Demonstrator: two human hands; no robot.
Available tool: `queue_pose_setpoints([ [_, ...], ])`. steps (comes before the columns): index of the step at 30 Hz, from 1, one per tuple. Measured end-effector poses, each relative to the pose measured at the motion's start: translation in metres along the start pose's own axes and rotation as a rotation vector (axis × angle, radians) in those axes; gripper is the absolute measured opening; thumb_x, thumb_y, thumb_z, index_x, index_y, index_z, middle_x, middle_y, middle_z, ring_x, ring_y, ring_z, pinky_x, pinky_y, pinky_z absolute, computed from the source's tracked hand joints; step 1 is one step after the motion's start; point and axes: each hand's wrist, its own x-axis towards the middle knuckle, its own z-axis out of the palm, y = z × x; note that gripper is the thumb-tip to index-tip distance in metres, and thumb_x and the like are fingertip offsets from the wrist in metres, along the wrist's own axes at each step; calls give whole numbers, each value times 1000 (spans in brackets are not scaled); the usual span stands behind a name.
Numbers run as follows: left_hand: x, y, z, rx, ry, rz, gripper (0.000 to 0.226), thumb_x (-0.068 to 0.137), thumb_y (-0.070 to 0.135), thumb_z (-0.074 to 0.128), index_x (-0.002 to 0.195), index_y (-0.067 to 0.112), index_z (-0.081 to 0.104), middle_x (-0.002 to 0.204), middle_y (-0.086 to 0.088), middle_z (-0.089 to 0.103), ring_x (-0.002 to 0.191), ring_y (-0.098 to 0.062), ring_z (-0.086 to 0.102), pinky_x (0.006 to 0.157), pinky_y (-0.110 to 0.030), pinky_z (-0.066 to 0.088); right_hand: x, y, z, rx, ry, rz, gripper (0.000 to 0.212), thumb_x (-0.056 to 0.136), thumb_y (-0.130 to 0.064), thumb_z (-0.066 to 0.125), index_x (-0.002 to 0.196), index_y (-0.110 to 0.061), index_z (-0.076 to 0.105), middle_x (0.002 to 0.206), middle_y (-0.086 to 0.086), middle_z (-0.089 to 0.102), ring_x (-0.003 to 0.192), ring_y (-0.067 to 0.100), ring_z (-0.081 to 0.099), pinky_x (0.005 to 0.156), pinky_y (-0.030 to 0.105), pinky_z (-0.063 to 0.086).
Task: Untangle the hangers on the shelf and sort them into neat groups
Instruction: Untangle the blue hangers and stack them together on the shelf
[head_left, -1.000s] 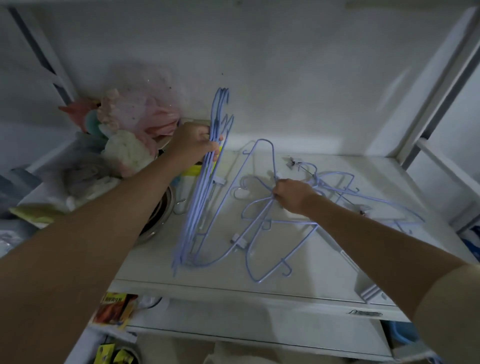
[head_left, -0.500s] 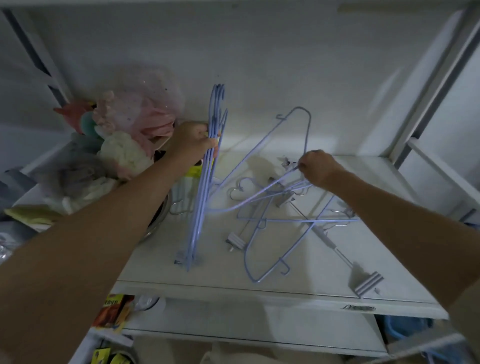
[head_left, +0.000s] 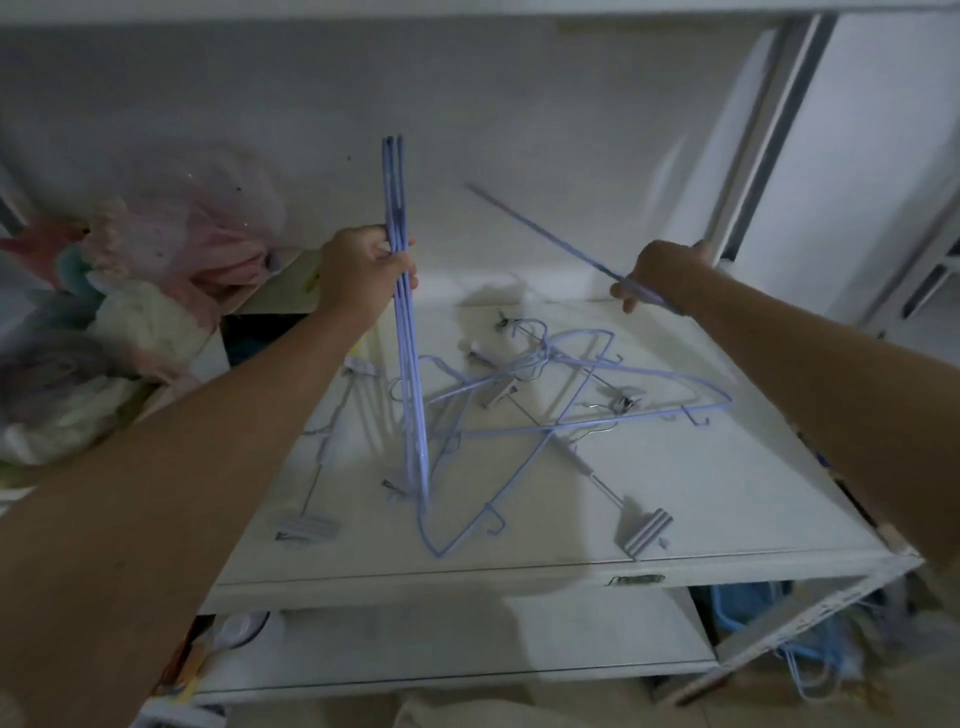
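Observation:
My left hand (head_left: 363, 275) grips a bundle of light blue wire hangers (head_left: 408, 364), held upright and edge-on, its lower end resting on the white shelf (head_left: 701, 493). My right hand (head_left: 660, 275) is raised at the right and holds a single blue hanger (head_left: 545, 234), seen edge-on as a slanted line rising to the left, clear of the pile. A tangle of blue hangers (head_left: 561, 400) mixed with metal clip hangers lies on the shelf between my arms.
Grey clip hangers lie near the front edge: one (head_left: 306, 530) at the left, one (head_left: 647, 530) at the right. Bagged soft items in pink and white (head_left: 156, 291) crowd the shelf's left side. A lower shelf (head_left: 467, 649) and blue hangers on the floor (head_left: 810, 654) show below.
My right hand has lifted one blue hanger up and right, free of the tangle. The left hand keeps its upright bundle, now turned fully edge-on.

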Motion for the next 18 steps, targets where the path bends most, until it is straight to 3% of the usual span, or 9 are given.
queue_pose_setpoints([
  [3, -6, 8, 10, -7, -14, -12, 9, 79, 4, 60, 86, 6, 65, 51, 0, 63, 51, -23, 63, 66, -41, 59, 7, 1, -3, 396, -170, 21, 27, 96, -19, 50, 82, -3, 66, 61, 4, 65, 55, 14, 61, 64, 24, 47],
  [5, -11, 13, 17, -5, -28, -26, 11, 84, -1, 58, 93, 0, 65, 61, -12, 61, 47, -16, 61, 64, -36, 59, 2, -1, -2, 673, -205, 56, 25, 97, -16, 41, 76, -7, 53, 57, 6, 49, 49, 19, 52, 57, 27, 41],
  [9, -18, 20, 29, -5, -49, -61, 15, 84, -3, 58, 97, 0, 65, 63, -14, 60, 50, -20, 61, 66, -37, 58, -8, -14, -5, 1080, -255, 89, 27, 95, -24, 29, 77, -12, 45, 46, 1, 36, 41, 13, 24, 49, 22, 24],
  [14, -27, 29, 40, -20, -69, -84, 15, 85, -4, 57, 95, 4, 65, 72, -18, 63, 53, -21, 61, 68, -37, 61, -10, -30, -11, 1238, -36, 53, 22, 97, -20, 19, 110, -12, 35, 69, 17, 58, 42, 16, 26, 43, 24, 22],
  [18, -31, 32, 45, -30, -67, -103, 15, 85, -3, 59, 96, 3, 66, 75, -20, 64, 54, -20, 63, 64, -31, 60, -12, -35, -3, 1317, -28, 20, 26, 92, -3, 28, 106, 0, 50, 77, 17, 60, 43, 13, 32, 37, 20, 26],
])
